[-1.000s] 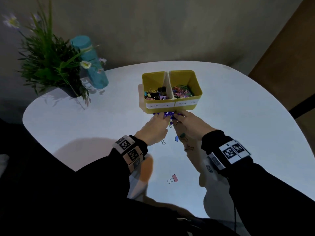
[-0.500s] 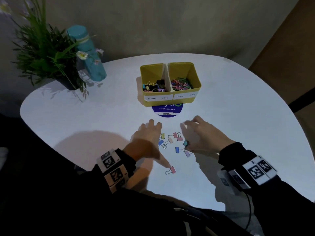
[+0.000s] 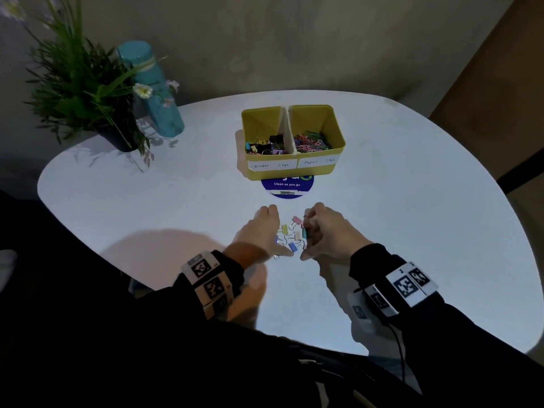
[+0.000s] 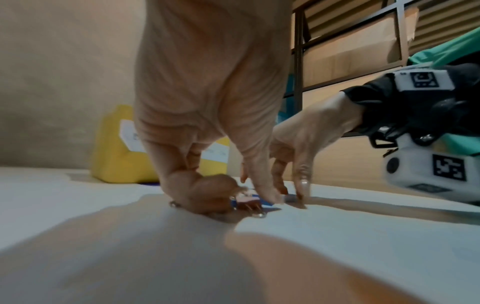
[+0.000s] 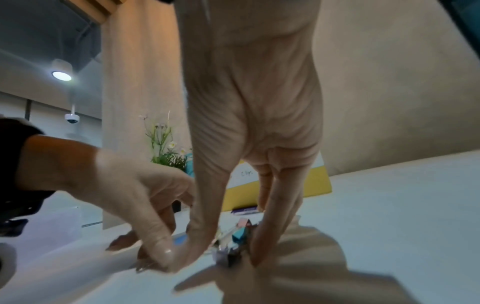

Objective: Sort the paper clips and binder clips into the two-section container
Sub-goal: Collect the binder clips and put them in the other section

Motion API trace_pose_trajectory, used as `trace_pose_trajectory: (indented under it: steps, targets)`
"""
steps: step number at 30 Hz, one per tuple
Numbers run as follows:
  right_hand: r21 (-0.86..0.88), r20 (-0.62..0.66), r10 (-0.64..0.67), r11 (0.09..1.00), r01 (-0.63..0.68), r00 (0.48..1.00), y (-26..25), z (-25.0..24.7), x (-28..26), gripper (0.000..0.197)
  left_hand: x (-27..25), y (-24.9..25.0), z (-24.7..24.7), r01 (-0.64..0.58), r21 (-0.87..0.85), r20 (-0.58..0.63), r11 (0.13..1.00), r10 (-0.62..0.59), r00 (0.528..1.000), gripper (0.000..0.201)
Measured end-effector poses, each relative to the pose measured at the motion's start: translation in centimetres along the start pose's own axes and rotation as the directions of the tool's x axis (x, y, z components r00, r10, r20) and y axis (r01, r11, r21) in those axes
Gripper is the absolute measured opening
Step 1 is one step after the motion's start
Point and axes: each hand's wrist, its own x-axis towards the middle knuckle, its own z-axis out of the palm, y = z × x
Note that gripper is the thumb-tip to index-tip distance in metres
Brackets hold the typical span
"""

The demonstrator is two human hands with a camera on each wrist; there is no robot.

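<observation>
Several small coloured binder clips lie in a tight pile on the white table. My left hand is on the pile's left, its fingers curled in and its thumb against the clips. My right hand closes on the pile from the right, and the clips sit between its thumb and fingers. Further back stands the yellow two-section container. Binder clips fill its left section and paper clips its right one. Parts of the pile are hidden under both hands.
A round blue sticker lies between the container and my hands. A potted plant and a teal bottle stand at the table's back left. The table's rounded edge runs close on the left and right.
Both hands drew back from the container's foot toward me, then closed in from either side. The scattered clips, including the pink one nearest me, are now bunched between them.
</observation>
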Motion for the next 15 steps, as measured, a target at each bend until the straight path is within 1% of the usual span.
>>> trace_pose_trajectory:
  steps: [3,4,5,7,9,11,13,15]
  targets:
    - [-0.042,0.000,-0.008,0.999,0.008,1.000,0.1,-0.4,0.3,0.099,0.3,-1.2,-0.5,-0.047,0.018,0.010,0.999,0.047,0.999,0.094]
    - [-0.065,0.012,-0.015,0.998,0.016,1.000,0.1,-0.3,0.4,0.102,0.4,-1.4,-0.5,-0.056,0.037,0.008,0.998,0.056,0.998,0.093]
    - [-0.077,0.026,-0.032,0.996,0.034,0.999,0.1,-0.1,0.6,0.102,0.6,-1.6,-0.3,-0.056,0.044,0.000,0.997,0.056,0.998,0.087]
    - [-0.060,0.039,-0.076,0.995,0.078,0.996,0.0,0.3,1.2,0.090,1.1,-1.6,0.0,-0.044,0.027,-0.030,0.999,0.045,0.999,0.067]
    - [-0.044,0.034,-0.103,0.994,0.105,0.994,-0.1,0.4,1.8,0.070,1.6,-1.6,0.1,-0.048,0.023,-0.053,0.999,0.049,0.997,0.050]
    - [-0.050,0.023,-0.117,0.992,0.118,0.993,-0.1,0.4,2.2,0.057,1.8,-1.5,0.1,-0.060,0.033,-0.055,0.998,0.062,0.997,0.041]
    - [-0.056,0.016,-0.125,0.991,0.126,0.992,0.0,0.6,2.4,0.051,2.0,-1.3,0.1,-0.085,0.026,-0.068,0.996,0.086,0.994,0.032]
    - [-0.055,0.011,-0.114,0.992,0.114,0.993,0.0,0.7,2.7,0.050,2.3,-0.9,0.0,-0.107,0.013,-0.078,0.994,0.107,0.991,0.020]
